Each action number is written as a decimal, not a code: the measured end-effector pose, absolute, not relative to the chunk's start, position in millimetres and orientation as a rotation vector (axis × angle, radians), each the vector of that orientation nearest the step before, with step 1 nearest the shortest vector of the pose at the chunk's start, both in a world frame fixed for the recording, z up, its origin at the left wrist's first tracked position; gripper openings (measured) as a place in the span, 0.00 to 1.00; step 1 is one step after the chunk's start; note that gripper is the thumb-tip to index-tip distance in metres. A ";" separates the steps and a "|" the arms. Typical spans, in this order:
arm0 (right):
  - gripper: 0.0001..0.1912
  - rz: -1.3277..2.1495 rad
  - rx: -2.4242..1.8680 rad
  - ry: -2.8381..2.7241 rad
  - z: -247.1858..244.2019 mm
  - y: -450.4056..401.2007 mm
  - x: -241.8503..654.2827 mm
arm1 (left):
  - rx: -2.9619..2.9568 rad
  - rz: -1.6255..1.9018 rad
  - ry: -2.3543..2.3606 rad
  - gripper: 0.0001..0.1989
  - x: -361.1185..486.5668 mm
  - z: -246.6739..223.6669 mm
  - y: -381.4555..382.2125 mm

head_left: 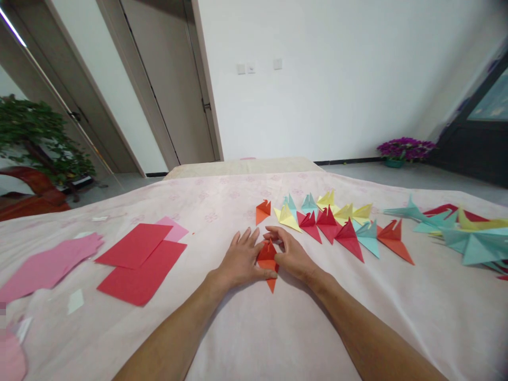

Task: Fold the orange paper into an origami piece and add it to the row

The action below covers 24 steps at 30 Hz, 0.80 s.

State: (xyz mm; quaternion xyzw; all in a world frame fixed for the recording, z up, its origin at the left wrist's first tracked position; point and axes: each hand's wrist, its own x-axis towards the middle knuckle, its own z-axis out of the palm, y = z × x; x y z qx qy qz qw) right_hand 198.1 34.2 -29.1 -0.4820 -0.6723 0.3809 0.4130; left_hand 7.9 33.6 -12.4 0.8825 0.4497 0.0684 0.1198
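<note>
An orange folded paper piece (267,259) lies on the cloth in front of me, its narrow point toward me. My left hand (243,258) rests on its left side, thumb laid across the lower part and the other fingers stretched forward. From the right, my right hand (292,253) pinches the paper's edge with bent fingers. Just beyond the hands stands an orange paper crane (263,211). To its right are several more folded cranes, among them a red crane (327,223), a yellow crane (287,217) and another orange crane (395,239).
Red paper squares (145,272) and pink sheets (51,264) lie on the left of the pink tablecloth (230,338). At the far right is a heap of light-blue, yellow and red folded paper (476,244). Small white scraps (75,301) lie at the left.
</note>
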 end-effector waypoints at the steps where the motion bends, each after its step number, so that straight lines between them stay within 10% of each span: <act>1: 0.41 0.964 -1.203 -1.676 -30.1 34.4 198.0 | 2.597 0.185 1.317 0.44 8.5 -13.6 34.4; 12: 0.36 1.061 -0.951 -1.199 -28.2 40.2 197.1 | 2.610 0.034 1.279 0.60 3.2 -17.1 41.4; 24: 0.29 1.069 -1.029 -1.170 -25.4 40.5 198.9 | 2.583 0.093 1.568 0.51 -25.2 -26.9 9.1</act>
